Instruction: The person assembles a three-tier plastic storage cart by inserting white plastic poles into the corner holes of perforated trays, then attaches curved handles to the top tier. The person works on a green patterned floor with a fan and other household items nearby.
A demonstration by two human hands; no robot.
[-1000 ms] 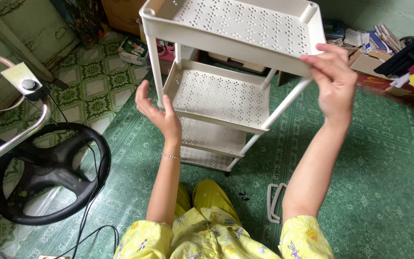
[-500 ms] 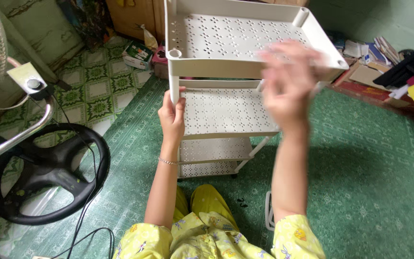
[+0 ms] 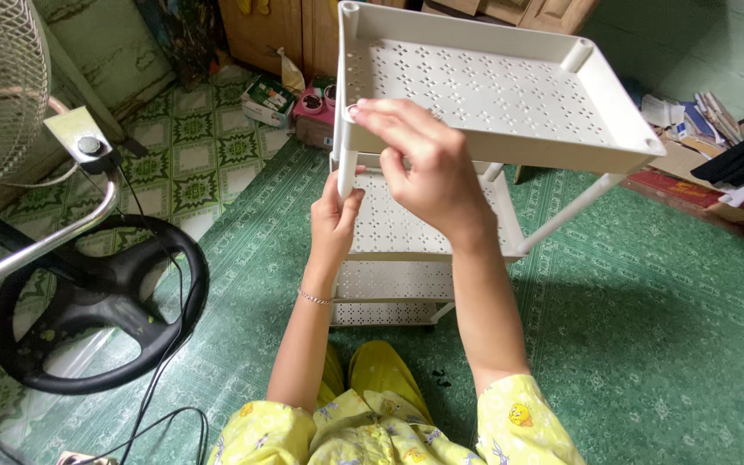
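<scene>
Two hands are clamped on a white perforated plastic shelf rack (image 3: 484, 95), left hand (image 3: 335, 220) on its corner post, right hand (image 3: 424, 168) on the top tray's corner, best pressed squarely.

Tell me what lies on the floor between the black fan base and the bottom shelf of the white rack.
In the head view, only green patterned mat lies between the fan base and the bottom shelf; a black cable runs along the base's near edge.

Short yellow sleeves w/ small cartoon-bird print, white and blue bits. Yellow trousers (image 3: 381, 379), same fabric. Thin silver bead bracelet (image 3: 314, 297) on left wrist. Both forearms bare; left hand (image 3: 335, 220), right hand (image 3: 424, 168) w/o rings.
</scene>
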